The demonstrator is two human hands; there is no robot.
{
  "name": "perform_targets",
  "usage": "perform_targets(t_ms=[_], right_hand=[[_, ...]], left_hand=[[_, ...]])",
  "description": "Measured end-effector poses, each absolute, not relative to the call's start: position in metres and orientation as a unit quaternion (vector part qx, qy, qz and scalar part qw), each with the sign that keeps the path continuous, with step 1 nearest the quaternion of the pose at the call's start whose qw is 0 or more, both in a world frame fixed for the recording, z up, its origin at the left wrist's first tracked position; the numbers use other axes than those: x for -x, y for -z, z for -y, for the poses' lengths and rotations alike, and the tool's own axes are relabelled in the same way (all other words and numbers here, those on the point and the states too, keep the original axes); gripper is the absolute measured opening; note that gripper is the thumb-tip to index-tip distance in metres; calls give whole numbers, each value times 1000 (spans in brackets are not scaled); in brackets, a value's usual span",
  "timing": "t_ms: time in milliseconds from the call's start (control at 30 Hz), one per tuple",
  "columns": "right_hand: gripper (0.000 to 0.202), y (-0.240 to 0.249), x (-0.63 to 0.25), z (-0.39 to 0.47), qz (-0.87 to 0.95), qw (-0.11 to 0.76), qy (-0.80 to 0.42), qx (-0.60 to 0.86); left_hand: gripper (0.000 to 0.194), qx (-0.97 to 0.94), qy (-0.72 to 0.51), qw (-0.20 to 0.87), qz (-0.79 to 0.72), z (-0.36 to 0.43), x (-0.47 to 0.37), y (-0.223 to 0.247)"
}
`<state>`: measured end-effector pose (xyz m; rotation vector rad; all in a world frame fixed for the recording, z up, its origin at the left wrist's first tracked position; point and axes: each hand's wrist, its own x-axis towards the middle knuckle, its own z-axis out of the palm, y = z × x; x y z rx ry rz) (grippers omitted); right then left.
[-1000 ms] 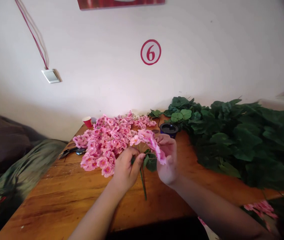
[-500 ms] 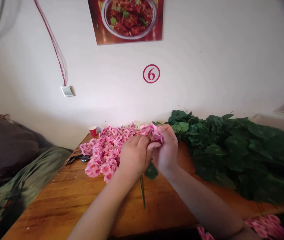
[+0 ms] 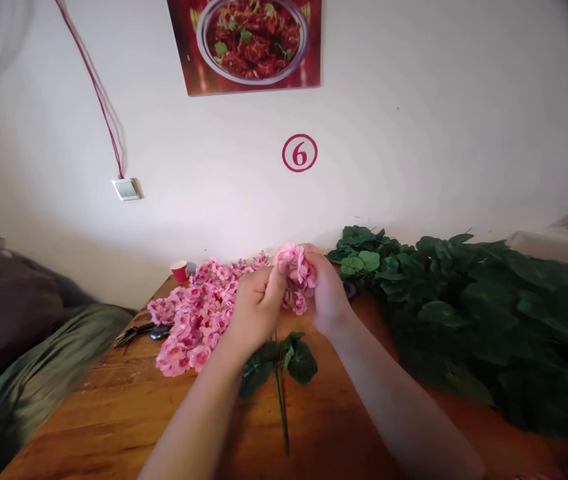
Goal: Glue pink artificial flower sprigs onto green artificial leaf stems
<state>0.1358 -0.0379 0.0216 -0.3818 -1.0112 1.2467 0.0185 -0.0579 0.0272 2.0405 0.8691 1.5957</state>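
Observation:
A cluster of pink artificial flowers (image 3: 298, 268) is held between my two hands above the wooden table. My left hand (image 3: 259, 300) pinches its left side with thumb and fingers closed. On the other side my right hand (image 3: 328, 293) closes around the blossoms, its fingers partly hidden behind them. Below hangs a green stem (image 3: 281, 407) with dark green leaves (image 3: 303, 362); its upper end runs up toward my hands, and where it joins the flowers is hidden. To the left lies a heap of pink flowers (image 3: 197, 313), just past my left hand.
Dark green artificial leaves (image 3: 444, 300) are piled on the right of the wooden table (image 3: 164, 420). At the left edge are black-handled pliers or scissors (image 3: 134, 333), a dark oval object (image 3: 159, 332) and a red paper cup (image 3: 179, 271). A white wall (image 3: 389, 167) rises behind.
My hands have shifted slightly left, and the pink cluster has turned so its blossoms face me more. More of the leaves and stem below shows. The view has tilted a little upward.

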Motion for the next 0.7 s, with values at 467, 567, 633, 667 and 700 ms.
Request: perform_targets(t_ms=[467,567,633,667,700], right_hand=[[37,1,-101,46,374,790,-472,113],[35,7,-96,46,367,795,-468,122],[30,9,-93,47,365,790,-470,144],[28,10,-92,47,361,791,-470,155],[27,10,-91,47,355,795,-466,160]], left_hand=[[47,-616,-676,232,-330,48,-37,-8],[45,-590,-707,228,-317,47,-41,-4],[44,-576,-720,235,-306,47,-42,-2],[43,-572,-723,242,-304,46,-42,-2],[43,-569,-723,248,-303,45,-42,-2]])
